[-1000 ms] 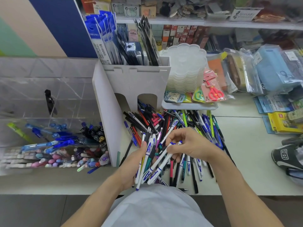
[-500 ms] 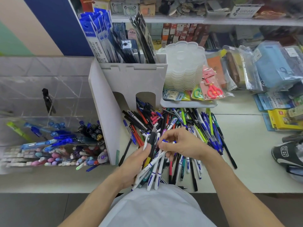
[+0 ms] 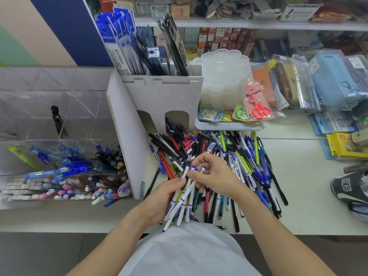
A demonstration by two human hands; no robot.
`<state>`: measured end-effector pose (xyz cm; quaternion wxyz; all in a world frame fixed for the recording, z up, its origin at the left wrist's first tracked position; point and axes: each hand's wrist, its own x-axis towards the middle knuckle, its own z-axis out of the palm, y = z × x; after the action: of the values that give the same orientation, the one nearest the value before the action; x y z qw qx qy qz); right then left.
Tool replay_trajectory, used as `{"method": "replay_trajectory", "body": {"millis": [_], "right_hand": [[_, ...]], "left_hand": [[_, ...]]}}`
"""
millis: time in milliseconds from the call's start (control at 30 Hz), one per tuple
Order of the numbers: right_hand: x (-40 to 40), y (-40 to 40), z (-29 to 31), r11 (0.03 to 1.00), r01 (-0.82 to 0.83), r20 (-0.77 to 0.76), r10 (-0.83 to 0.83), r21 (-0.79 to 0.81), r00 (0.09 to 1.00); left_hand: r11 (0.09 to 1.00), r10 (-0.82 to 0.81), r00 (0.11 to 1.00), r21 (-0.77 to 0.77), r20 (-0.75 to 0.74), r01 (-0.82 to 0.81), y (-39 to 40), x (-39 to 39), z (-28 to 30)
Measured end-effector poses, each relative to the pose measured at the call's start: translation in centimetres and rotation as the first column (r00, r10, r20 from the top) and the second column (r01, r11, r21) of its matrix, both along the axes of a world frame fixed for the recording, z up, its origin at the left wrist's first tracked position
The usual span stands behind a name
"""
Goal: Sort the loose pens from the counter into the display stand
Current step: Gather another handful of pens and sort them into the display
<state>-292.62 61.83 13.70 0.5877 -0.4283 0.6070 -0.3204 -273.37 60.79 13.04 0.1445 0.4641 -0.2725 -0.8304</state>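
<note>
Head view: white counter (image 3: 298, 196) carrying, at its left end, a clear acrylic display stand (image 3: 59, 156) stocked with pens, and beside it a grey slotted rack (image 3: 159, 96). A heap of loose pens (image 3: 229, 156) spreads from the rack's foot toward the front edge. Left hand (image 3: 161, 202), fingers curled, grips a bundle of white pens (image 3: 183, 198) with blue tips above the front edge. Right hand (image 3: 215, 174) pinches the bundle's upper ends between thumb and bent fingers.

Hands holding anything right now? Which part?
Left hand grips a bundle of white pens around mid-barrel. Right hand pinches the bundle's upper ends with its fingertips.
</note>
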Motion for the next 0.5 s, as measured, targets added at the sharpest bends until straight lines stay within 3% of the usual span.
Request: {"method": "replay_trajectory", "body": {"millis": [200, 300, 500], "right_hand": [[-0.4, 0.3, -0.8, 0.999, -0.049, -0.031, 0.049, -0.003, 0.998], [-0.5, 0.2, -1.0, 0.998, -0.056, -0.045, 0.056, -0.005, 0.997], [-0.7, -0.1, -1.3, 0.999, -0.035, -0.049, 0.035, 0.004, 0.998]], "left_hand": [[0.999, -0.023, 0.988, -0.019, 0.156, 0.026, 0.0, -0.2, -0.7], [1.0, 0.011, 0.987, -0.003, 0.16, -0.01, -0.3, -0.4, -0.8], [0.987, -0.078, 0.98, -0.122, 0.183, 0.101, -0.3, -0.9, -0.7]]}}
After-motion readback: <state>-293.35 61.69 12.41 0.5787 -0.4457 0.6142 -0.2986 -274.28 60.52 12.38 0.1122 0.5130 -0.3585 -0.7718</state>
